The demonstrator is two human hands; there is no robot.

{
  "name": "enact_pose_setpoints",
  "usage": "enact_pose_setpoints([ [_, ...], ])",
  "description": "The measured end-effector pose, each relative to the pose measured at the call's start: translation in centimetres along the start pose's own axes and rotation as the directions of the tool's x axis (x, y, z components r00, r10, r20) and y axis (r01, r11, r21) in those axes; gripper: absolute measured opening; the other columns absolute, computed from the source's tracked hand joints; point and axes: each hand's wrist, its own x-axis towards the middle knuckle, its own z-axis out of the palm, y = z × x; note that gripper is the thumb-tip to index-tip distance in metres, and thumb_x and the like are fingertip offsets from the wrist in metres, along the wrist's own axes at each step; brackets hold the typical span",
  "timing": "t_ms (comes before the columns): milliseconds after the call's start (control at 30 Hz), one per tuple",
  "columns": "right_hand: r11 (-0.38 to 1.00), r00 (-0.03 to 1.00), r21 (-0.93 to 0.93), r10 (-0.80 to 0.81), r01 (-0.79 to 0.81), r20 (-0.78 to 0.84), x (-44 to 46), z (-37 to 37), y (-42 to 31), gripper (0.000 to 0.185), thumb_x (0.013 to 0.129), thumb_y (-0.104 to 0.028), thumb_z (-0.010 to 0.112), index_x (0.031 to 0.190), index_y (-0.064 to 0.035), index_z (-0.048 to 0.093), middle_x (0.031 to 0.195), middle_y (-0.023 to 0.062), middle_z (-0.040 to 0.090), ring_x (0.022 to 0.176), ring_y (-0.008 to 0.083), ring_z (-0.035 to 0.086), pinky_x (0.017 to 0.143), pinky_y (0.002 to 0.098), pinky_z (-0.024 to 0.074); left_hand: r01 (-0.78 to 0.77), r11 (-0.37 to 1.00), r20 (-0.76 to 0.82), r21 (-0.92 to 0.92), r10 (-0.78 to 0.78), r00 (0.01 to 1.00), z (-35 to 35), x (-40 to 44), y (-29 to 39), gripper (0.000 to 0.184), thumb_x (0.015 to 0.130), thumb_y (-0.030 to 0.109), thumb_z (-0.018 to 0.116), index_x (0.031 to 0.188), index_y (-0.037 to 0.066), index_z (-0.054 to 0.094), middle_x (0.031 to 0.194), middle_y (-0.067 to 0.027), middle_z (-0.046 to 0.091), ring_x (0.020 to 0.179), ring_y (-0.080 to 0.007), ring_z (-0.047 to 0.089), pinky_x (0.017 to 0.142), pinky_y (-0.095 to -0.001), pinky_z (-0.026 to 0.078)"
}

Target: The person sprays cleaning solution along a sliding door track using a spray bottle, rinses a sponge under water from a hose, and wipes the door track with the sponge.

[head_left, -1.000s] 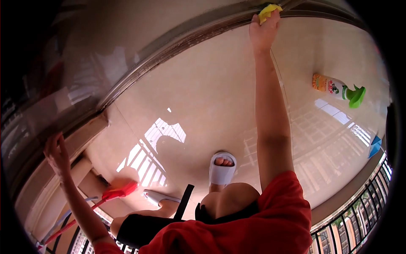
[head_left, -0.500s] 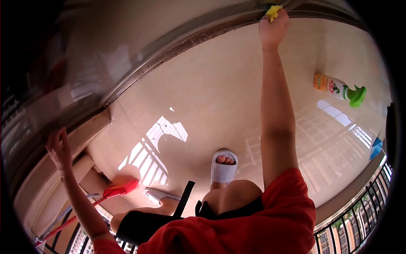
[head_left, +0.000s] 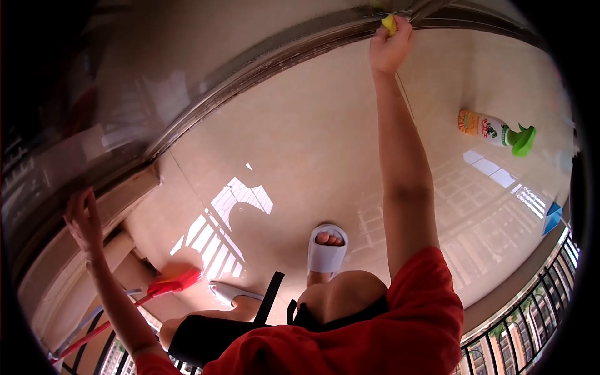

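Note:
My right hand [head_left: 392,50] reaches far forward to the dark door track [head_left: 350,31]. Its fingers pinch a small crumpled yellow cloth [head_left: 389,25], pressed against the track. Part of the cloth is hidden by the fingers. On the left side, my left hand [head_left: 84,222] rests at the edge of the glossy panel [head_left: 125,106], fingers bent but apart, with no object seen in it. A spray bottle [head_left: 494,130] with a green trigger head lies on the tiled floor [head_left: 300,131], to the right of my right forearm.
A red broom [head_left: 172,284] lies at lower left near my white slippers [head_left: 326,253]. A blue object [head_left: 552,219] stands by the right edge. Black railings [head_left: 531,312] run along the lower right. Light reflects off the floor.
My right hand has shifted slightly left along the track with the yellow cloth, and less of the cloth shows. My left hand stays at the panel edge.

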Motion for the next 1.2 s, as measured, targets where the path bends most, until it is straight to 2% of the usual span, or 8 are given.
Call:
enact_pose_setpoints([
  [100,0.650,0.909,0.657,0.134,-0.381,0.394,1.3,-5.7,1.4,0.034,0.076,-0.004,0.068,0.106,-0.0028,0.053,0.094,0.0163,0.059,0.085,0.0303,0.059,0.077,0.0361,0.0494,0.014,0.999,0.006,-0.038,-0.014,1.000,0.2,-0.2,-0.5,0.011,0.092,0.011,0.058,0.099,0.007,0.065,0.098,-0.0078,0.065,0.090,-0.0265,0.061,0.079,-0.0372,0.045],
  [167,0.557,0.915,0.729,0.185,-0.399,0.360,1.6,-6.1,2.4,0.031,0.076,-0.003,0.067,0.104,-0.0023,0.055,0.094,0.0156,0.059,0.081,0.0292,0.060,0.075,0.0342,0.0503,0.007,1.000,0.003,-0.021,-0.007,1.000,0.0,-0.1,-0.2,0.011,0.092,0.011,0.058,0.100,0.007,0.065,0.098,-0.0076,0.065,0.089,-0.0263,0.061,0.078,-0.0371,0.045],
  [267,0.983,0.974,0.140,0.141,-0.117,-0.178,2.1,-3.2,1.3,0.025,0.077,-0.004,0.066,0.101,-0.0031,0.060,0.096,0.0129,0.061,0.079,0.0273,0.062,0.072,0.0324,0.0515,-0.002,1.000,0.000,0.006,0.002,1.000,0.0,-0.1,-0.3,0.012,0.092,0.011,0.058,0.100,0.008,0.065,0.098,-0.0073,0.065,0.089,-0.0264,0.061,0.078,-0.0369,0.044],
  [367,0.978,0.992,-0.207,-0.023,-0.003,-0.125,3.9,-3.2,-1.4,0.020,0.078,-0.007,0.066,0.098,-0.0076,0.065,0.097,0.0088,0.064,0.083,0.0266,0.064,0.072,0.0333,0.0524,0.006,1.000,0.010,0.016,-0.006,1.000,-0.1,-0.2,-0.2,0.012,0.092,0.012,0.058,0.101,0.008,0.065,0.098,-0.0070,0.065,0.089,-0.0263,0.061,0.078,-0.0363,0.044],
  [600,0.965,0.966,-0.050,-0.254,0.257,0.052,3.3,-2.5,5.3,0.022,0.079,-0.014,0.069,0.100,-0.0151,0.070,0.096,0.0043,0.066,0.088,0.0261,0.064,0.071,0.0372,0.0538,-0.009,1.000,0.015,-0.010,0.009,1.000,-0.2,0.2,0.1,0.011,0.091,0.010,0.058,0.100,0.006,0.065,0.098,-0.0083,0.065,0.090,-0.0270,0.061,0.079,-0.0366,0.046],
  [767,0.964,0.994,-0.253,-0.058,0.080,0.095,2.5,-1.6,1.3,0.023,0.077,-0.012,0.069,0.100,-0.0129,0.070,0.096,0.0066,0.066,0.090,0.0272,0.064,0.075,0.0364,0.0534,-0.004,1.000,0.022,-0.022,0.004,1.000,-0.2,0.1,0.0,0.011,0.091,0.010,0.058,0.099,0.005,0.065,0.098,-0.0093,0.065,0.089,-0.0277,0.062,0.078,-0.0373,0.047],
  [1033,0.988,0.959,0.130,-0.117,0.085,0.256,3.9,-1.7,5.6,0.025,0.074,-0.001,0.062,0.096,-0.0091,0.069,0.096,0.0079,0.067,0.093,0.0274,0.063,0.082,0.0373,0.0515,-0.021,1.000,0.003,0.016,0.021,1.000,-0.1,0.2,0.4,0.012,0.092,0.010,0.057,0.099,0.005,0.064,0.097,-0.0096,0.065,0.088,-0.0281,0.061,0.077,-0.0377,0.047],
  [1200,0.971,0.969,-0.107,-0.200,0.216,0.144,2.5,0.2,7.8,0.027,0.077,-0.002,0.064,0.103,-0.0079,0.069,0.098,0.0084,0.065,0.094,0.0282,0.061,0.083,0.0372,0.0502,-0.001,1.000,0.009,0.007,0.001,1.000,-0.2,0.1,0.1,0.012,0.092,0.011,0.057,0.099,0.006,0.065,0.097,-0.0089,0.065,0.089,-0.0274,0.061,0.079,-0.0378,0.046],
])
